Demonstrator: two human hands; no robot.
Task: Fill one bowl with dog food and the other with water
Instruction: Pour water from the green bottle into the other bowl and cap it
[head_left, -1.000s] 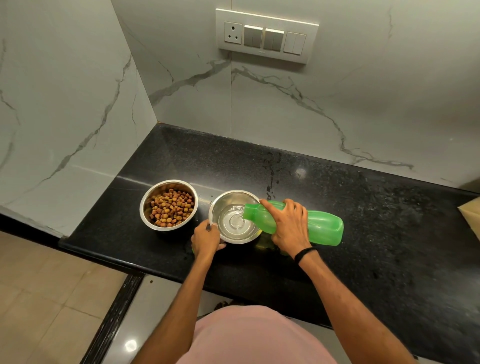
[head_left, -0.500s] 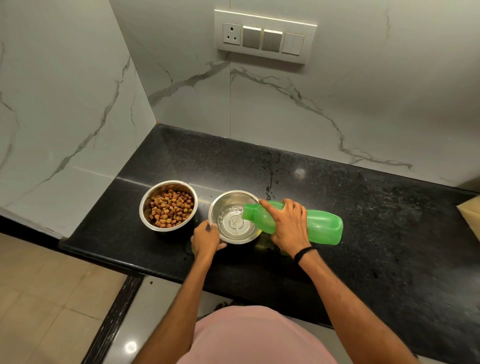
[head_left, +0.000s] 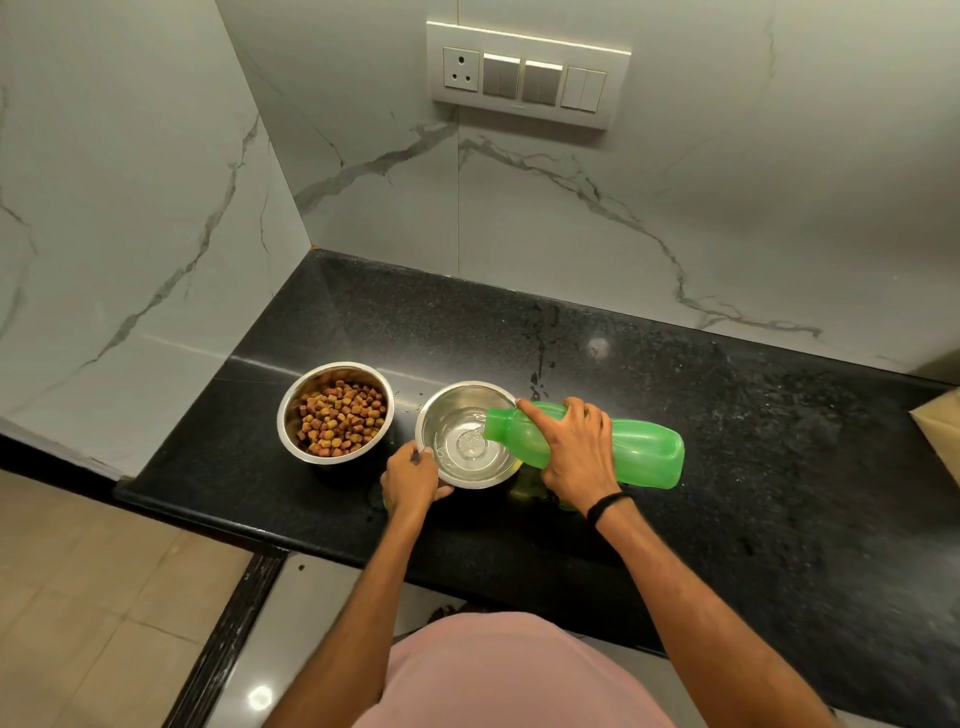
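Right hand (head_left: 574, 452) wraps green plastic bottle (head_left: 639, 449), long axis near-horizontal, mouth leftward over round steel water bowl (head_left: 470, 400); left hand (head_left: 410, 478) grips its near rim.

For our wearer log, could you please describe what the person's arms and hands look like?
The left hand and right hand wear no gloves, and both forearms are bare, with no sleeves in view. A thin black band circles the right wrist. A pink top shows at the bottom edge.
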